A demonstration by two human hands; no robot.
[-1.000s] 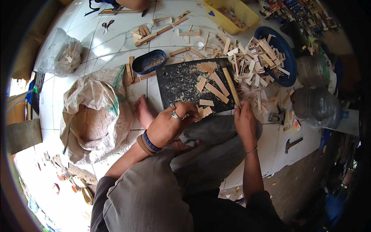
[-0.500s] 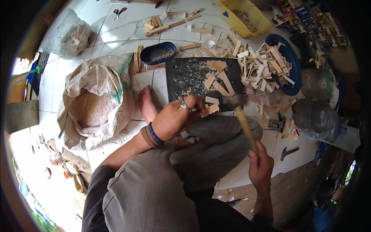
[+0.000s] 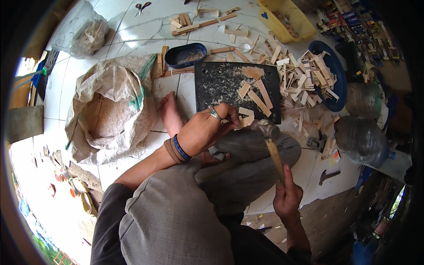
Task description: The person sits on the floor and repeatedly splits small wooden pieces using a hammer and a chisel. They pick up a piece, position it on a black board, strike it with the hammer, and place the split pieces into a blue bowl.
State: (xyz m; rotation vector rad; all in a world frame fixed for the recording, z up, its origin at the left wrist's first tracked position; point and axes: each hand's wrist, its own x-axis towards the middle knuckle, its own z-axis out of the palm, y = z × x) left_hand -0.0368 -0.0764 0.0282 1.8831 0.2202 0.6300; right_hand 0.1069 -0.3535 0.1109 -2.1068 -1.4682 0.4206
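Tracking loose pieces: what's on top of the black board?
Shavings, pale wood strips and an unclear tan patch show on the black board. The left hand covers part of its near edge; what's beneath can't be seen.

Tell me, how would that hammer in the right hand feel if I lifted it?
The hammer would probably feel top-heavy, because its thick head looks like metal. Its straight handle looks wooden, so it should stay stiff. Laid down, it likely wouldn't roll far, since the head is wider than the handle.
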